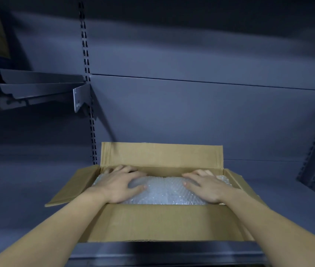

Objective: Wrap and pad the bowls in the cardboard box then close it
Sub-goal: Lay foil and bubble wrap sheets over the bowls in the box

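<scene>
With the box [162, 222] on the shelf [37, 189] at 6 o'clock, my left hand [118, 185] at its 9 and right hand [208, 186] at its 3 lay flat, gripping nothing, on the wrap [162, 191], which I judged best pressed evenly and gently over the hidden bowls.

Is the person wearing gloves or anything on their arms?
No gloves. The left hand and right hand are bare. The forearms are bare too: no sleeves, watch, rings or bracelets show in this view.

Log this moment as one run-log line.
stage: padding | left hand: flat on bubble wrap | right hand: same | cardboard box: flaps open | bowls: hidden
</scene>
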`<state>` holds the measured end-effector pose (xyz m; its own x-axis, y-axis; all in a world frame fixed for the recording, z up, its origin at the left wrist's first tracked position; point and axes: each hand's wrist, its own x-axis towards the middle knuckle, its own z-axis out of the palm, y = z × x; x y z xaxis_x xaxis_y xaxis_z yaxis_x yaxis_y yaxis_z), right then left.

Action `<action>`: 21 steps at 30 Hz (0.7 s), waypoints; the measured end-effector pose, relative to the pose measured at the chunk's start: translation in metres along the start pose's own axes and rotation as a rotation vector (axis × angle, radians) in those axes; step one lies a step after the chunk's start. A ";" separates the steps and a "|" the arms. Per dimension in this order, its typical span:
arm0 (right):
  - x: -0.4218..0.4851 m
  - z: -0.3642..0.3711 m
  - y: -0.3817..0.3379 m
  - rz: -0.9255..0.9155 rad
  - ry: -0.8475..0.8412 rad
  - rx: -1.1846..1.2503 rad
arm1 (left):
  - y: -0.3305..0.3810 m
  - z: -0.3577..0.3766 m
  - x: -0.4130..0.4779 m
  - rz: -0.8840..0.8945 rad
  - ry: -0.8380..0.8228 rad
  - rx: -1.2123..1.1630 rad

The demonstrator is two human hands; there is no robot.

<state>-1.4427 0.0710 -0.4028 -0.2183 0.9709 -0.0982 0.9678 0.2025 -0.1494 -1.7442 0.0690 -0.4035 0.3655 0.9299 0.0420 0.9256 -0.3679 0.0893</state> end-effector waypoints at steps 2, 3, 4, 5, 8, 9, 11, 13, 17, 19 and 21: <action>-0.003 -0.002 0.003 0.030 -0.031 -0.063 | 0.001 0.000 0.000 -0.026 -0.051 0.010; -0.004 -0.001 0.004 0.040 -0.052 -0.083 | 0.002 0.002 0.001 -0.035 -0.088 0.001; -0.004 0.001 0.006 0.047 -0.070 -0.088 | 0.003 0.003 0.001 -0.036 -0.117 -0.012; -0.004 0.002 0.006 0.051 -0.086 -0.078 | 0.003 0.003 0.002 -0.035 -0.137 -0.022; -0.001 0.004 0.008 0.055 -0.120 -0.041 | 0.001 0.004 0.005 -0.024 -0.158 -0.035; 0.000 0.005 0.008 0.053 -0.125 -0.041 | 0.000 0.005 0.006 -0.025 -0.165 -0.038; 0.000 0.005 0.008 0.051 -0.127 -0.040 | -0.001 0.006 0.007 -0.030 -0.177 -0.045; -0.001 0.005 0.008 0.058 -0.105 -0.018 | 0.001 0.006 0.007 -0.047 -0.153 -0.061; -0.007 -0.003 0.009 0.081 0.008 -0.003 | 0.007 0.004 0.010 -0.019 0.053 -0.069; -0.010 -0.006 0.014 0.100 0.042 -0.004 | 0.015 0.005 0.014 0.053 0.115 -0.107; -0.013 -0.008 0.021 0.124 0.045 -0.043 | 0.027 0.007 0.019 0.111 0.083 -0.145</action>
<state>-1.4187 0.0633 -0.3972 -0.0919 0.9934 -0.0690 0.9917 0.0850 -0.0964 -1.7117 0.0766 -0.4068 0.4500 0.8819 0.1405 0.8538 -0.4710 0.2216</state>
